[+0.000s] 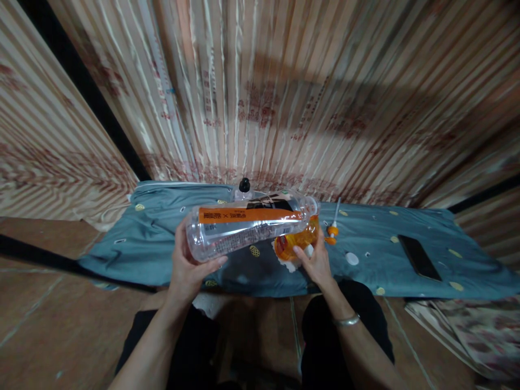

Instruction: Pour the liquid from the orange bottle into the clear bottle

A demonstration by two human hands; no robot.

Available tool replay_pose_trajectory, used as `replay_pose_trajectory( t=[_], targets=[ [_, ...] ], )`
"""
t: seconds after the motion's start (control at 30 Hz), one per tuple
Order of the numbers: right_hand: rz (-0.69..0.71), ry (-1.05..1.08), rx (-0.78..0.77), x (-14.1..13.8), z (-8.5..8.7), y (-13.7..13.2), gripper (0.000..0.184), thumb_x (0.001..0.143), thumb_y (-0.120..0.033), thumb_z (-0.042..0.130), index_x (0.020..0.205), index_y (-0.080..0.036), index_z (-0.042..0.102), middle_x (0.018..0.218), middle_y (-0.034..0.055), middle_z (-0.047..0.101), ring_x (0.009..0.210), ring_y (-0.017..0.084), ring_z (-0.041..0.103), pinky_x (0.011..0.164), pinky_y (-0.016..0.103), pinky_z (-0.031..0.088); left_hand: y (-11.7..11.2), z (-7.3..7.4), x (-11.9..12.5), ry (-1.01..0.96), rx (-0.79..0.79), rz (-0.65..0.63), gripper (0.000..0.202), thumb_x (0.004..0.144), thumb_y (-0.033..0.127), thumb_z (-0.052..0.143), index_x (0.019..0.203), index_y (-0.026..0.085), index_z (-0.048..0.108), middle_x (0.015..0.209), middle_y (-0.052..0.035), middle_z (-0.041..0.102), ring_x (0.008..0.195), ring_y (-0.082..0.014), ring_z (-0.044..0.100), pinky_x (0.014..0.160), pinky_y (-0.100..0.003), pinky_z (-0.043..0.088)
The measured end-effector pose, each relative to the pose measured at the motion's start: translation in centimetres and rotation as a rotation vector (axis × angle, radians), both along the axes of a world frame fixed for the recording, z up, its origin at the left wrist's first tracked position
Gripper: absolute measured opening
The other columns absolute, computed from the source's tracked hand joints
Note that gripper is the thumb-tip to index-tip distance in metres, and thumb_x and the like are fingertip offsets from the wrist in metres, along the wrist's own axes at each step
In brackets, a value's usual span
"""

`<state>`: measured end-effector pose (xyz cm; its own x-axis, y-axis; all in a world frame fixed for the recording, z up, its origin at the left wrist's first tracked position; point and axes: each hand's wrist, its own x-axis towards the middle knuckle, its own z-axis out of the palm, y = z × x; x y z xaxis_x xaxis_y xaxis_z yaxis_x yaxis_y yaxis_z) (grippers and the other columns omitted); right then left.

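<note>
On my feed I see both hands full and apart from each other. The left hand (186,265) is clamped round the base end of the clear bottle (244,233), which lies aslant above the cloth (227,273), its neck pointing right. The right hand (317,264) grips the amber bottle (298,239), tilted under that neck; I cannot tell whether the two mouths touch. White paper (290,266) shows below the amber bottle. Just right of it, on the cloth, I have the orange pump (332,232) with its tube pointing away, then a white disc (352,259) and, farther right, a phone (419,257). Behind the clear bottle a black cap (244,184) sticks up.
</note>
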<state>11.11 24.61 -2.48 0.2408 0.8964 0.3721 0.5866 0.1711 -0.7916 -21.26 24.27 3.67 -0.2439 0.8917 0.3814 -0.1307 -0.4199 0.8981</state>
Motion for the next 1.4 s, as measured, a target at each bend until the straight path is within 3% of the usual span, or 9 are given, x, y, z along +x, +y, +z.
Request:
replay_pose_trajectory(
  t=[0.17,0.27,0.4,0.5,0.6,0.83,1.07,1.27,1.4],
  targets=[
    [0.045,0.067,0.141,1.5,0.3,0.2,0.098,0.091,-0.073,0.061,0.165,-0.019,0.028,0.161,0.0229,0.052,0.149,0.038,0.053,0.122,0.060,0.043,0.0,0.2,-0.1,-0.065,-0.072,-0.029,0.107,0.045,0.033,0.106,0.141,0.028,0.060,0.138,-0.0098,0.069,0.119,-0.0316,0.073,0.095,-0.043,0.066],
    [-0.086,0.177,0.204,2.5,0.3,0.6,0.078,0.099,-0.071,0.050,0.157,-0.020,0.043,0.154,0.0216,0.059,0.142,0.035,0.060,0.118,0.060,0.046,0.0,0.3,-0.1,-0.059,-0.067,-0.025,0.106,0.046,0.035,0.106,0.142,0.028,0.060,0.136,-0.0101,0.070,0.121,-0.0322,0.072,0.098,-0.045,0.064],
    [-0.198,0.264,0.113,3.8,0.7,1.3,0.062,0.096,-0.078,0.050,0.110,-0.021,0.072,0.100,0.0117,0.081,0.089,0.027,0.076,0.090,0.046,0.060,-0.1,0.4,0.0,-0.055,-0.075,-0.034,0.107,0.047,0.035,0.106,0.143,0.027,0.059,0.136,-0.0106,0.070,0.119,-0.0325,0.073,0.099,-0.046,0.064],
    [-0.165,0.267,0.060,4.1,1.1,1.4,0.063,0.089,-0.083,0.057,0.077,-0.022,0.071,0.065,0.0033,0.072,0.057,0.018,0.062,0.063,0.033,0.053,-0.2,0.3,0.0,-0.038,-0.072,-0.041,0.105,0.049,0.034,0.105,0.142,0.028,0.058,0.137,-0.0106,0.069,0.118,-0.0318,0.073,0.097,-0.046,0.065],
    [-0.179,0.266,0.048,3.9,1.5,1.4,0.065,0.083,-0.084,0.064,0.063,-0.022,0.067,0.059,0.0023,0.068,0.053,0.016,0.055,0.056,0.031,0.047,-0.2,0.2,0.0,-0.035,-0.081,-0.035,0.103,0.050,0.034,0.105,0.142,0.028,0.058,0.139,-0.0106,0.067,0.118,-0.0315,0.072,0.095,-0.045,0.066],
    [-0.143,0.402,0.070,3.8,1.5,1.8,0.062,0.075,-0.080,0.075,0.098,-0.023,0.073,0.083,0.0057,0.078,0.076,0.025,0.073,0.079,0.044,0.062,-0.1,0.4,0.1,-0.068,-0.089,-0.035,0.105,0.047,0.032,0.105,0.141,0.029,0.059,0.137,-0.0101,0.068,0.116,-0.0316,0.073,0.090,-0.042,0.067],
    [0.254,0.373,-0.054,2.3,1.3,1.4,0.111,0.067,-0.085,0.078,0.156,-0.026,0.045,0.154,0.0173,0.061,0.144,0.037,0.058,0.117,0.055,0.050,-0.2,0.5,0.2,-0.079,-0.092,-0.021,0.104,0.046,0.030,0.105,0.139,0.028,0.060,0.141,-0.0102,0.066,0.123,-0.0318,0.070,0.095,-0.041,0.066],
    [0.217,0.367,-0.164,0.5,0.5,0.8,0.112,0.055,-0.071,0.093,0.146,-0.021,0.052,0.142,0.0186,0.069,0.131,0.039,0.067,0.118,0.061,0.047,-0.3,0.4,0.2,-0.082,-0.113,-0.024,0.104,0.047,0.030,0.105,0.140,0.029,0.059,0.136,-0.0096,0.068,0.116,-0.0317,0.073,0.093,-0.043,0.067],
    [0.228,0.389,-0.220,-0.7,1.1,0.7,0.088,0.055,-0.064,0.095,0.126,-0.022,0.063,0.117,0.0147,0.081,0.111,0.037,0.077,0.105,0.057,0.059,-0.2,0.3,0.3,-0.100,-0.118,-0.025,0.104,0.045,0.027,0.105,0.139,0.029,0.059,0.138,-0.0097,0.067,0.118,-0.0311,0.072,0.093,-0.041,0.066]
  ],
)
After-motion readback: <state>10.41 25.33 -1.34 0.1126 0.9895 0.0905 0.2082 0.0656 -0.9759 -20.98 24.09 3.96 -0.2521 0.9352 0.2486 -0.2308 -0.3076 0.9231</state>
